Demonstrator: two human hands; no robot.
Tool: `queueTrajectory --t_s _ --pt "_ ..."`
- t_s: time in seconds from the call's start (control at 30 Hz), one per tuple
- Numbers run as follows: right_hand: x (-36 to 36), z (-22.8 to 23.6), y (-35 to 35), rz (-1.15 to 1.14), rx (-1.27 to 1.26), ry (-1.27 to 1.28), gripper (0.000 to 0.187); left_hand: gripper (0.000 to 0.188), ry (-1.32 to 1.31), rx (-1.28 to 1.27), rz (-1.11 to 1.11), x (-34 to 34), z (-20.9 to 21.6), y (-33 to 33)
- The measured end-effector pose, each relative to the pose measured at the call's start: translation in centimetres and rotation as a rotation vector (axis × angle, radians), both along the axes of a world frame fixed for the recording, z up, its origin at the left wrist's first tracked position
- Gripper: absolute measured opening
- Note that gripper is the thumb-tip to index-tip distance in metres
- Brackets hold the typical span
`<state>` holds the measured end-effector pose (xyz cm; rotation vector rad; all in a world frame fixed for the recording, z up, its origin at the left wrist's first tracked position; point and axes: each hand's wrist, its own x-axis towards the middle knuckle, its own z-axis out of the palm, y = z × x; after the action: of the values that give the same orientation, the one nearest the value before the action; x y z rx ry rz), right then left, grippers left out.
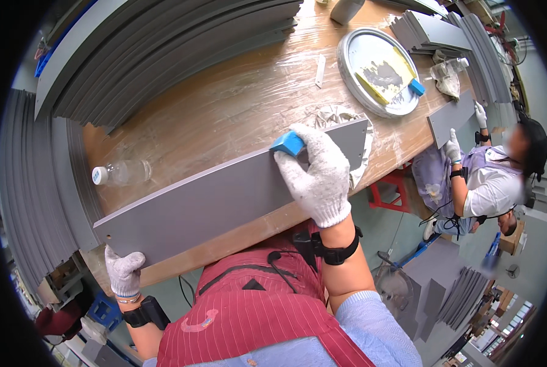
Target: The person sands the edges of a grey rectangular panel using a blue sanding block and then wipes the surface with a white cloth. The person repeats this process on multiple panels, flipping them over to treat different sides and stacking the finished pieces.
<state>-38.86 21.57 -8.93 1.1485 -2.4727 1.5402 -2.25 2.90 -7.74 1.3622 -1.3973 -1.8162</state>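
A long grey panel [206, 199] slants across the near edge of the table, its right end higher up and resting near a crumpled white cloth [364, 160]. My left hand [124, 269], in a white knit glove, grips the panel's lower left corner, with the thumb on its face. In my gloved right hand [317, 177] a small blue block [287, 144] is pinched between thumb and fingers. The block touches the panel's upper long edge, right of the middle. Its underside is hidden.
Stacked grey panels [163, 55] fill the far left, and more panels [38, 177] stand at the left. A clear bottle [124, 173] lies nearby. A round lid [347, 73] holds grey paste and another blue block [416, 87]. At right, a co-worker [487, 177] holds a panel beside a red stool [391, 194].
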Motion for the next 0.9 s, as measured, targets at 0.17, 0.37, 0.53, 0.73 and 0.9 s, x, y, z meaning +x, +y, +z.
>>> queueTrajectory --t_s 0.17,0.37,0.53,0.73,0.9 --pt "-8.5 -3.6 6.2 -0.295 0.088 0.019 0.032 0.064 -0.026 0.001 -0.055 2.0 -1.1 -1.3" --pt "-15.0 -6.4 10.7 -0.563 0.171 -0.026 0.039 0.061 -0.002 -0.036 -0.058 0.0 -0.5 -1.0" --pt "-15.7 -6.9 11.0 -0.506 0.236 -0.066 0.039 0.058 -0.073 -0.02 -0.029 0.0 0.3 -1.1" --pt "-16.7 -5.3 11.7 -0.357 -0.173 -0.666 0.035 0.055 -0.158 -0.041 -0.007 0.3 -0.9 -1.1" --pt "-18.1 -3.2 12.9 -0.169 0.003 -0.8 0.026 0.051 -0.264 -0.046 -0.013 0.3 -1.0 -1.4"
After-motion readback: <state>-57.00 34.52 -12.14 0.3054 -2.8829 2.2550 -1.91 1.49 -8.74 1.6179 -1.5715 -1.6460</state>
